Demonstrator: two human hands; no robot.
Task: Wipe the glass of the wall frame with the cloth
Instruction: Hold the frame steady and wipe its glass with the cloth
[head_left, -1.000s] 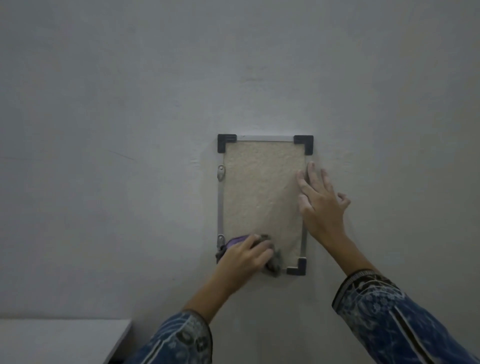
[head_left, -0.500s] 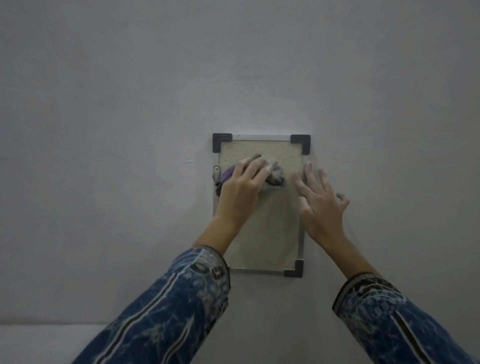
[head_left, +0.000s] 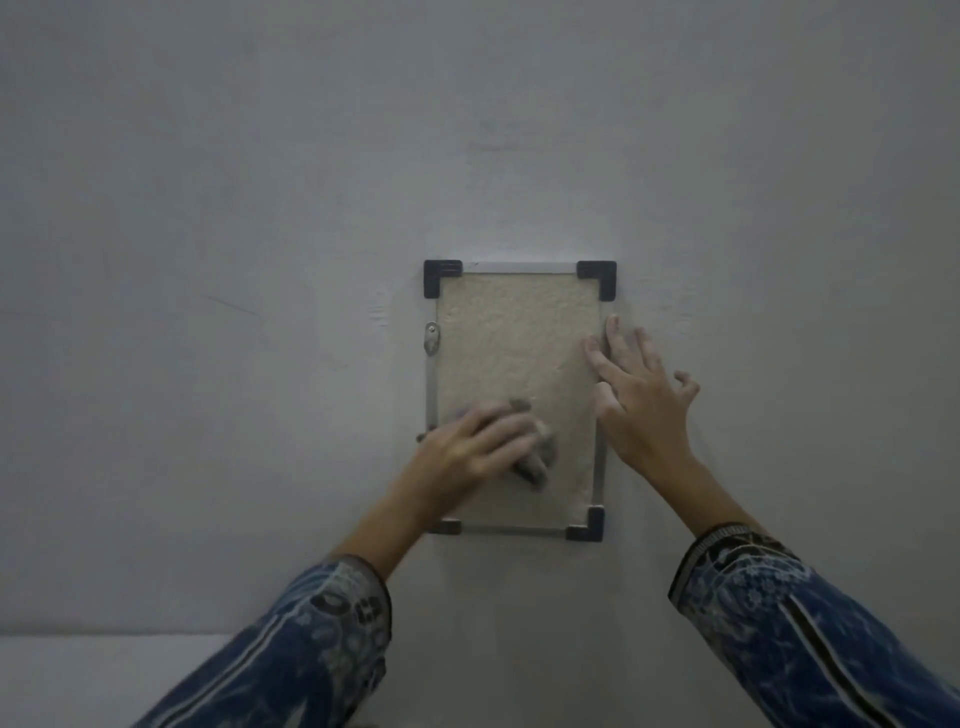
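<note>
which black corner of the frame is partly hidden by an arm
The bottom-left corner piece: the left wrist crosses it, so only a sliver shows. The top-left, top-right and bottom-right pieces show fully.

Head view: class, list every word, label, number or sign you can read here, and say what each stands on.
No text can be read in this view.
On the wall frame: none; a plain beige textured panel and black corner pieces.
On the sleeves: none legible; a blue pattern of shapes, too blurred to show letters.
On the wall: none.
</note>
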